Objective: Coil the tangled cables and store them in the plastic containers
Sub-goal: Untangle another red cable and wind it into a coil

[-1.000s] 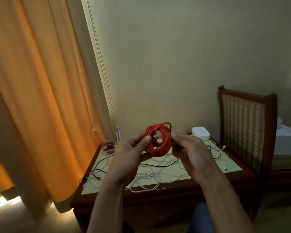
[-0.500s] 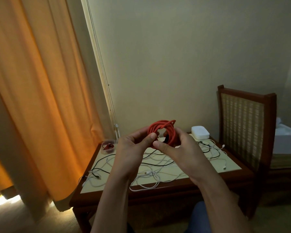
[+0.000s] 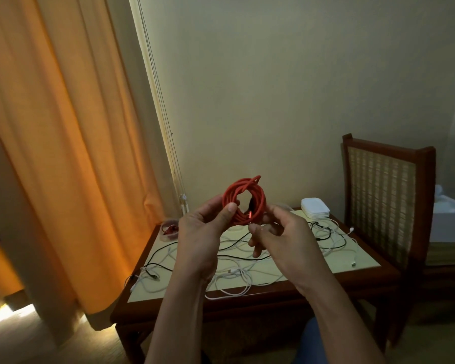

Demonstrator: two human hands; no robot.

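Now the red coil looks all but wound

Left hand (image 3: 202,232) pinches the red cable (image 3: 243,198), thumb on its loops, raised above the surface (image 3: 363,261). Right hand (image 3: 281,232) has dropped from the coil's front to just beneath the plug end, fingers curled; whether it holds the tail I cannot tell. Probably storing comes next.

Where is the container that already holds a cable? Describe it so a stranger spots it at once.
Start at the low wooden table and go to its far left corner, beside the orange curtain. A small clear container sits there. It alone has a red cable inside, unlike the white stack at the far right corner.
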